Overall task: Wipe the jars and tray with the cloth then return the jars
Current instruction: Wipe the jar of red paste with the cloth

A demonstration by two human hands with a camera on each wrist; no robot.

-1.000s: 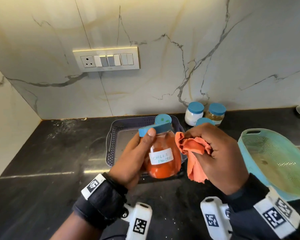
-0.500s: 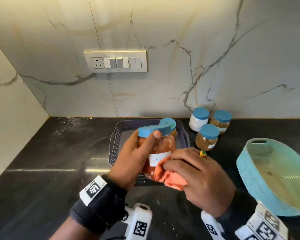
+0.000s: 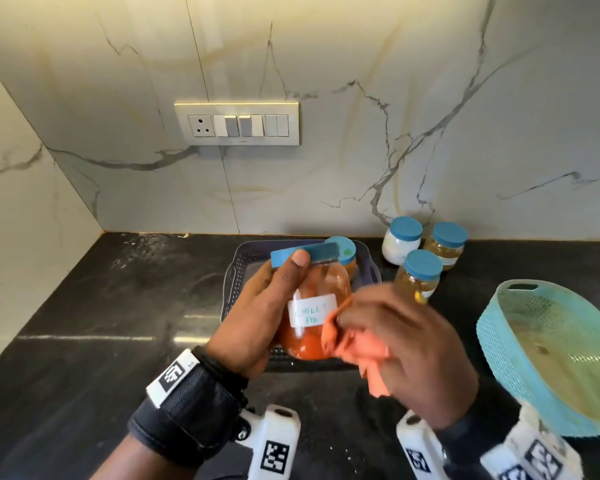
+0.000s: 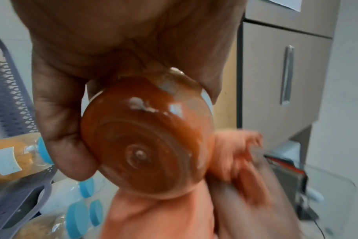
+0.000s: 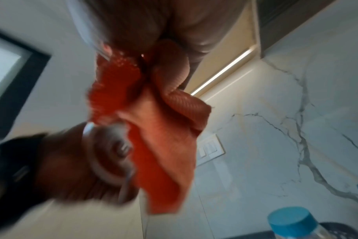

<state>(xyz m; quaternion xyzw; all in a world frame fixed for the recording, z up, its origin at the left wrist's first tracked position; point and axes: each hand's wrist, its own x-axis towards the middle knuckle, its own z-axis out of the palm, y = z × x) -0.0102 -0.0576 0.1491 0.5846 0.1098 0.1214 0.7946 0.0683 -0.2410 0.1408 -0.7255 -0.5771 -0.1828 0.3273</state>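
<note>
My left hand grips a blue-lidded chilli powder jar above the front of the grey perforated tray; its round base fills the left wrist view. The thumb lies on the blue lid. My right hand holds a bunched orange cloth against the jar's lower right side, blurred by motion. In the right wrist view the cloth hangs from the palm. One blue-lidded jar stands in the tray behind. Three more jars stand on the counter to the tray's right.
A light-blue perforated basket sits tilted at the right, close to my right wrist. The black counter meets a marble wall with a switch plate behind. Water marks show at the back left of the counter.
The right hand with the cloth went from beside the jar down to its lower front, then to its lower right side. The left hand keeps the jar in roughly the same place.
</note>
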